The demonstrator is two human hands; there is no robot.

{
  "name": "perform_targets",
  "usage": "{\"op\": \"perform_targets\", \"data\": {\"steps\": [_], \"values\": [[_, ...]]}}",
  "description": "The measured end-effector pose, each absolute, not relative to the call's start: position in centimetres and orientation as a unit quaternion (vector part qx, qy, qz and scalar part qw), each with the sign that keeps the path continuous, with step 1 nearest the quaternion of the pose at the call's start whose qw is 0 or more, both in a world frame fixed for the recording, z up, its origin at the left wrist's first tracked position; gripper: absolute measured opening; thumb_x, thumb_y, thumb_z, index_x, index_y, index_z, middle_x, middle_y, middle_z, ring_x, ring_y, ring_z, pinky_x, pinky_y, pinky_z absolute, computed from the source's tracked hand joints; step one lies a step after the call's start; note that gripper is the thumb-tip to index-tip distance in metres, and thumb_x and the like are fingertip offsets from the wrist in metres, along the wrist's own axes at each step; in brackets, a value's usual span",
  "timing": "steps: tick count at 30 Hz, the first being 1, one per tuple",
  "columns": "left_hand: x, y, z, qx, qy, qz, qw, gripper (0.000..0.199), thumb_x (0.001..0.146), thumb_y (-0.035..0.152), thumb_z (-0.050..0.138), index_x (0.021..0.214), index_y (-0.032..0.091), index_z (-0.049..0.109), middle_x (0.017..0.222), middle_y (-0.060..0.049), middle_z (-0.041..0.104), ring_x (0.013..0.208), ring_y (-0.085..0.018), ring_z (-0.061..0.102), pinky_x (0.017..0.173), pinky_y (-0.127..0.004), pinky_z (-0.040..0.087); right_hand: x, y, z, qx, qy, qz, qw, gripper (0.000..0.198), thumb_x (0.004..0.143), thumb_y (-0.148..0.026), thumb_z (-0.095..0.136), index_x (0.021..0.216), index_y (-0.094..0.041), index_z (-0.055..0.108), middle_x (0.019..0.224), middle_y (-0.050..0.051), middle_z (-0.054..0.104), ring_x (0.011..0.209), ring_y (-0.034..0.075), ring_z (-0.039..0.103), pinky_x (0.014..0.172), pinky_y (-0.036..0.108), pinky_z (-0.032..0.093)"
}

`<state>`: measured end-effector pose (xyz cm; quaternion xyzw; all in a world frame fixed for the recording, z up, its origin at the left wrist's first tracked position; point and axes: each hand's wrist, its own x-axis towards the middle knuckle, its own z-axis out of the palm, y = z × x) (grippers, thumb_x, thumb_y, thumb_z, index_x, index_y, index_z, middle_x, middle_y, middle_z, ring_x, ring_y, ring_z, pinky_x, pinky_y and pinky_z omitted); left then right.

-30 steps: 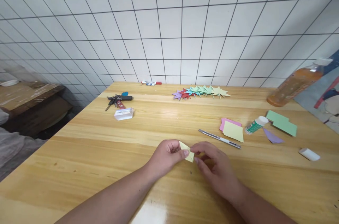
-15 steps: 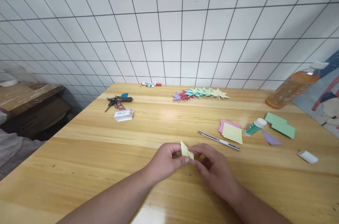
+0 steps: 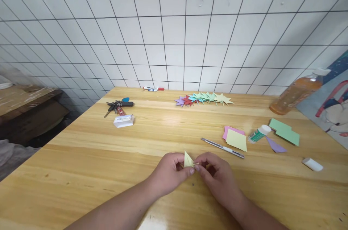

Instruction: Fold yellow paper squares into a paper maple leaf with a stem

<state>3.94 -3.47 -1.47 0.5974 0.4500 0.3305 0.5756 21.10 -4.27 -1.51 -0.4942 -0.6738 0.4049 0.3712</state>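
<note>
Between my two hands is a small folded piece of pale yellow paper (image 3: pixel 187 160), with one pointed corner standing up. My left hand (image 3: pixel 172 171) pinches its left side between thumb and fingers. At the right end, the thumb and index finger of my right hand (image 3: pixel 214 170) pinch a thin folded tip. Beyond my right hand lie a slim utility knife (image 3: pixel 222 147) and square sheets of yellow paper (image 3: pixel 236 139) over pink paper (image 3: pixel 227 131).
A row of folded paper pieces (image 3: pixel 203 98) lies near the wall. To the right are a glue stick (image 3: pixel 259 134), green paper (image 3: pixel 285 132), a purple triangle (image 3: pixel 276 145), an eraser (image 3: pixel 312 164) and a bottle (image 3: pixel 295 94). Keys (image 3: pixel 119 106), a small box (image 3: pixel 124 120) and markers (image 3: pixel 153 89) sit left.
The right fingers have closed on the yellow paper's right end, which is now narrowed to a thin tip. The paper has turned slightly. The whole view has shifted a little.
</note>
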Motion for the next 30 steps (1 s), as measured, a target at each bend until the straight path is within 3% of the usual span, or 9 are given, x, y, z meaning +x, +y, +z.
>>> {"op": "perform_targets", "data": {"steps": [11, 18, 23, 27, 30], "values": [[4.10, -3.39, -1.37, 0.608, 0.427, 0.334, 0.580, 0.025, 0.072, 0.037, 0.064, 0.075, 0.012, 0.068, 0.069, -0.002, 0.062, 0.067, -0.015, 0.054, 0.062, -0.023, 0.040, 20.81, -3.94, -1.49, -0.523, -0.591, 0.491, 0.368, 0.015, 0.075, -0.032, 0.060, 0.072, -0.017, 0.060, 0.062, -0.001, 0.054, 0.058, 0.013, 0.047, 0.054, 0.023, 0.038], [3.96, -3.48, -1.84, 0.607, 0.458, 0.332, 0.558, 0.026, 0.072, 0.037, 0.065, 0.080, 0.013, 0.068, 0.069, -0.002, 0.062, 0.065, -0.015, 0.054, 0.060, -0.023, 0.041, 21.21, -3.68, -1.25, -0.495, -0.598, 0.488, 0.398, 0.012, 0.075, -0.029, 0.062, 0.073, -0.019, 0.067, 0.071, 0.001, 0.061, 0.065, 0.014, 0.052, 0.060, 0.025, 0.041], [4.19, -3.54, -1.42, 0.594, 0.449, 0.341, 0.574, 0.027, 0.075, 0.038, 0.062, 0.073, 0.012, 0.065, 0.064, -0.001, 0.058, 0.062, -0.013, 0.051, 0.060, -0.023, 0.039, 21.17, -3.71, -0.97, -0.473, -0.617, 0.489, 0.395, 0.015, 0.078, -0.028, 0.058, 0.074, -0.019, 0.069, 0.076, 0.003, 0.063, 0.071, 0.016, 0.056, 0.065, 0.026, 0.043], [4.26, -3.50, -1.20, 0.584, 0.438, 0.347, 0.589, 0.026, 0.076, 0.037, 0.062, 0.074, 0.010, 0.065, 0.066, -0.001, 0.058, 0.063, -0.013, 0.050, 0.061, -0.023, 0.039, 20.95, -3.99, -1.18, -0.492, -0.606, 0.479, 0.402, 0.012, 0.073, -0.028, 0.064, 0.081, -0.020, 0.068, 0.072, 0.001, 0.062, 0.062, 0.013, 0.053, 0.057, 0.024, 0.042], [4.21, -3.50, -1.20, 0.590, 0.440, 0.341, 0.585, 0.028, 0.076, 0.038, 0.061, 0.074, 0.010, 0.065, 0.065, -0.001, 0.058, 0.062, -0.013, 0.050, 0.060, -0.023, 0.039, 20.89, -4.05, -1.30, -0.501, -0.598, 0.471, 0.411, 0.010, 0.072, -0.029, 0.066, 0.072, -0.019, 0.067, 0.066, 0.000, 0.060, 0.059, 0.013, 0.052, 0.055, 0.023, 0.041]]}}
